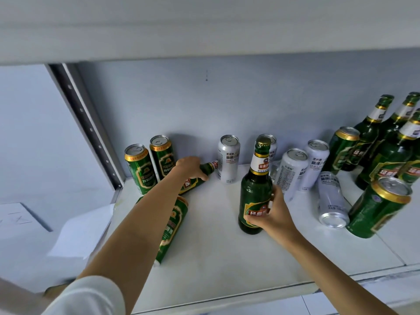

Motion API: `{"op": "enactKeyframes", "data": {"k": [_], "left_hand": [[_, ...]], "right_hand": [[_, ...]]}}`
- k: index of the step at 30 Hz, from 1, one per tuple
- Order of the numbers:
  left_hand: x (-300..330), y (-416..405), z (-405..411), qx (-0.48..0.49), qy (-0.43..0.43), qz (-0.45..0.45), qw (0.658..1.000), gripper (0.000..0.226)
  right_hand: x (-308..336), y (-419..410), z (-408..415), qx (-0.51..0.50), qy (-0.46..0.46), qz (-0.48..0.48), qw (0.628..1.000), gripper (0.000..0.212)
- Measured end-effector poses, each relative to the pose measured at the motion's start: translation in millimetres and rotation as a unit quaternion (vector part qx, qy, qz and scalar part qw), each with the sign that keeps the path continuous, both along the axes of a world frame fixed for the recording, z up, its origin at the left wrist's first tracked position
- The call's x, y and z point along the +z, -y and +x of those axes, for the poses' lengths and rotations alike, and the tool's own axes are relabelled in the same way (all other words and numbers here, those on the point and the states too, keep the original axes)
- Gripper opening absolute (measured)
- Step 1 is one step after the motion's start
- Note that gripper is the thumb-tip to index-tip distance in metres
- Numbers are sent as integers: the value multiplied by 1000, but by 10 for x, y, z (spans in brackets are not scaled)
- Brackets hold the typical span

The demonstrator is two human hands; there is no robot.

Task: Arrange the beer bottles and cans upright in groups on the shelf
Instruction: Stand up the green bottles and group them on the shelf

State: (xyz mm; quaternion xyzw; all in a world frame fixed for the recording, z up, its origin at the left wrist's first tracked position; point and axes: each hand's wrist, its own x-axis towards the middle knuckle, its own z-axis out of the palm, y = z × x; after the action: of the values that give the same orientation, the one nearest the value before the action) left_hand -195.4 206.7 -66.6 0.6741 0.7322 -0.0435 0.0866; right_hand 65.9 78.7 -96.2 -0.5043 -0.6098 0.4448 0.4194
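Head view: left hand (189,167) grips lying bottle (204,172); right hand (271,214) grips upright bottle (256,189).

i see a white shelf (204,258) bearing upright green cans (150,165), white cans (228,159) and green bottles (255,189); one green can (173,226) lies flat.
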Motion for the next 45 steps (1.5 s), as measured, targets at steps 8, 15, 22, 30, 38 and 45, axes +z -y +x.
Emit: {"op": "enactKeyframes", "data": {"k": [8,15,22,30,38,45], "left_hand": [[123,68,23,2,7,38,999,59],[294,117,7,21,57,77,995,57],[365,194,12,39,125,124,984,54],[569,387,-17,93,231,241,938,54],[353,651,36,134,261,280,914,72],[520,674,-96,129,325,203,915,80]], "right_hand": [[-65,19,21,7,-31,-12,999,92],[-62,20,20,16,-23,-8,1000,91],[-146,31,62,6,-10,-17,1000,91],[-104,-48,49,9,38,21,999,82],[-165,-59,56,26,2,1,1000,79],[-115,7,48,56,-24,-34,998,72]]}}
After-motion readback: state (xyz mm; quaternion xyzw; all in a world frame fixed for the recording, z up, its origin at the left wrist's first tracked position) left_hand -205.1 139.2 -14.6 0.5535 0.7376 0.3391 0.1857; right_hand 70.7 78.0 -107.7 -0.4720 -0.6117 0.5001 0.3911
